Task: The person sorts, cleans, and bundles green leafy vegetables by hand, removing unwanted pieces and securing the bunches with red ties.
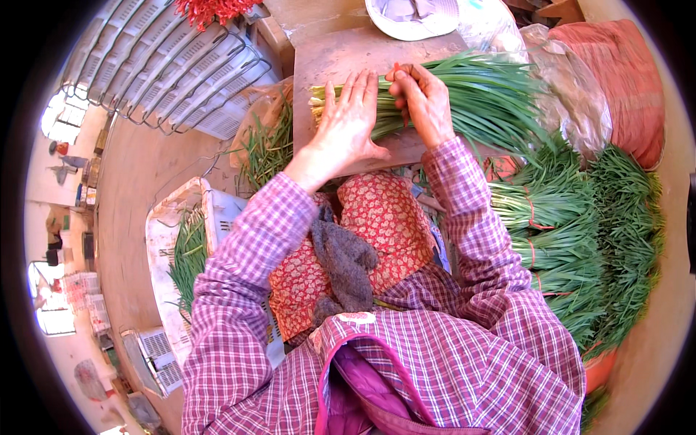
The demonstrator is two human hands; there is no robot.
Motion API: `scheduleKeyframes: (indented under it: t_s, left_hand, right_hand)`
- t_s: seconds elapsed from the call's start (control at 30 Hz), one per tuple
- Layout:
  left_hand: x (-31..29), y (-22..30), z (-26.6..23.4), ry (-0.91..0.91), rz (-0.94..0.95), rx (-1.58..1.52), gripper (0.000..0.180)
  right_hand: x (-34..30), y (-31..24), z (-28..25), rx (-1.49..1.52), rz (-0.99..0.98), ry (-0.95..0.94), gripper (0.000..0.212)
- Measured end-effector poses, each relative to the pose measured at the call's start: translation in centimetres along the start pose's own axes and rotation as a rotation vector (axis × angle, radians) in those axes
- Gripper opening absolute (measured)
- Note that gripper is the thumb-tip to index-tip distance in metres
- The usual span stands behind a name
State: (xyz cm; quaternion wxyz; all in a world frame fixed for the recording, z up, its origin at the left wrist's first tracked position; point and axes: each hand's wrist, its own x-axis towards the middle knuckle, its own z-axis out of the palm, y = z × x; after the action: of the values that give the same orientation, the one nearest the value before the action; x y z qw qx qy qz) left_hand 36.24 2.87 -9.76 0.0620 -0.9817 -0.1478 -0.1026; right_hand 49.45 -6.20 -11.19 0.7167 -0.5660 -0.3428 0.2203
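A bundle of long green chives lies across a worn wooden board in front of me. My left hand lies flat on the cut pale ends of the bundle, fingers spread. My right hand grips the bundle a little further along and pinches a thin red band between its fingertips. Both forearms wear purple checked sleeves. A red flowered apron covers my lap below the board.
Tied chive bundles are stacked at my right, beside an orange sack. Loose chive trimmings and a white crate lie at my left. Stacked white plastic baskets stand at the upper left, a white hat beyond the board.
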Motion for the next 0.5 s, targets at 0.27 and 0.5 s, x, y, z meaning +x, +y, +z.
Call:
scheduleKeyframes:
  t_s: [0.27, 0.5]
  left_hand:
    - [0.8, -2.2, -3.2, 0.152, 0.029, -0.087, 0.105]
    - [3.4, -1.8, -0.9, -0.175, 0.062, -0.059, 0.109]
  right_hand:
    - [4.8, -5.0, -0.5, 0.1, -0.088, -0.219, 0.024]
    - [7.5, 2.4, -2.3, 0.458, 0.238, -0.197, 0.019]
